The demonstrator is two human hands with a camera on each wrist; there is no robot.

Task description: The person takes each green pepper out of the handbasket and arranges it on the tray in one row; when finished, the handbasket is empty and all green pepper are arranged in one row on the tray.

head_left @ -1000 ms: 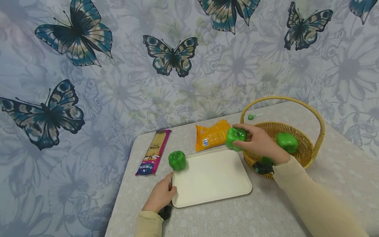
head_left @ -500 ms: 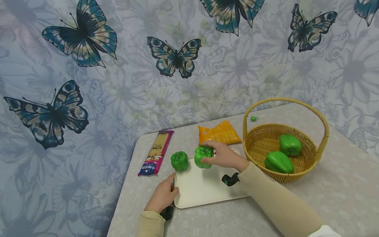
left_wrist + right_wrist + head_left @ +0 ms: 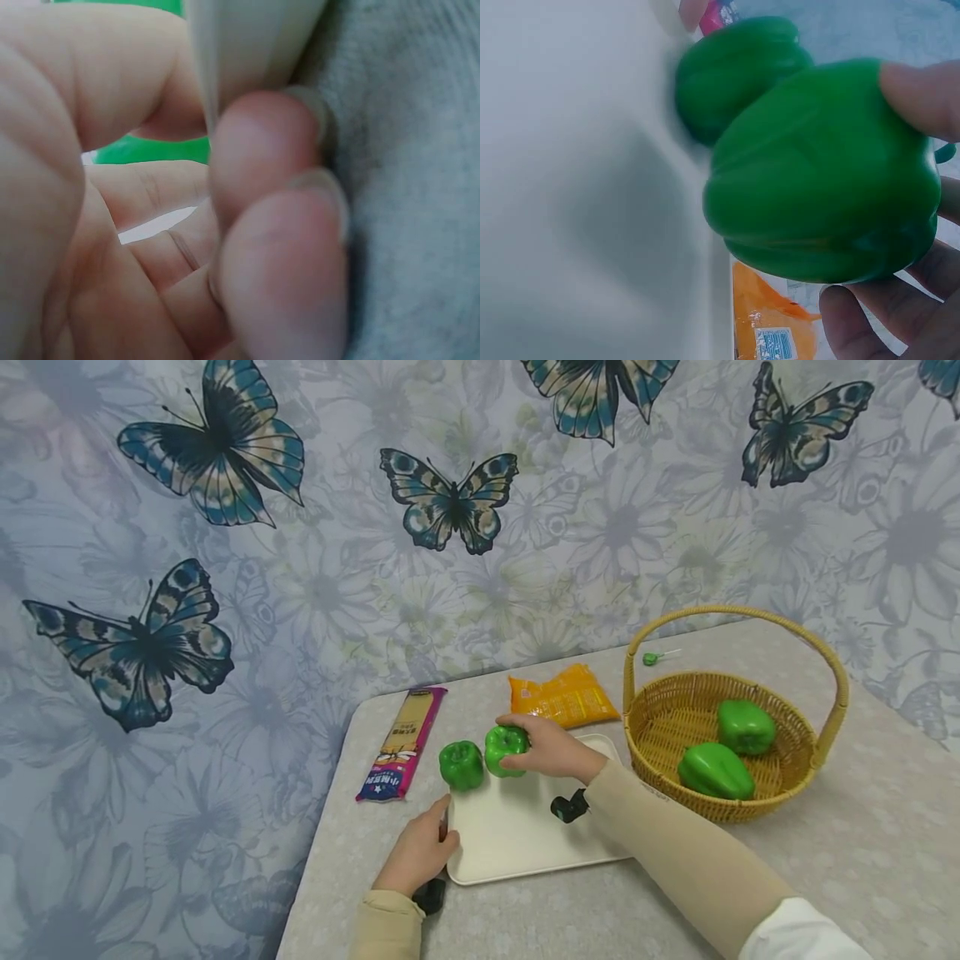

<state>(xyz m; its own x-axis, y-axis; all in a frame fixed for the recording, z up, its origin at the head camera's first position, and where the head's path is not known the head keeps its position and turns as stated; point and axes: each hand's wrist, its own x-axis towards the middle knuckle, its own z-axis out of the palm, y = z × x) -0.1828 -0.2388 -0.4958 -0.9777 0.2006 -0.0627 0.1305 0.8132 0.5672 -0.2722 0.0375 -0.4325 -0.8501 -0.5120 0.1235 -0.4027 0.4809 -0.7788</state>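
Observation:
My right hand (image 3: 561, 752) grips a green bell pepper (image 3: 502, 753) over the far part of a cream tray (image 3: 517, 843). In the right wrist view, thumb and fingers hold this pepper (image 3: 817, 180) from one side, and a shadow falls on the tray beneath. Whether it touches the tray I cannot tell. Just left of it, a second bell pepper (image 3: 461, 765) stands at the tray's far left corner. My left hand (image 3: 418, 853) grips the tray's left edge; in the left wrist view, fingertips (image 3: 281, 277) curl against the tray wall (image 3: 251, 45).
On the right stands a wicker basket (image 3: 660, 752) with a tall handle and two green bell peppers (image 3: 715, 772) inside. An orange packet (image 3: 566, 697) lies behind the tray, a pink-edged long packet (image 3: 405, 743) to its left. A small green item (image 3: 651, 658) lies behind the basket.
My right hand has carried the bell pepper leftward from beside the basket to near the pepper at the tray's corner, moving less in the last half second. The left hand stays on the tray edge.

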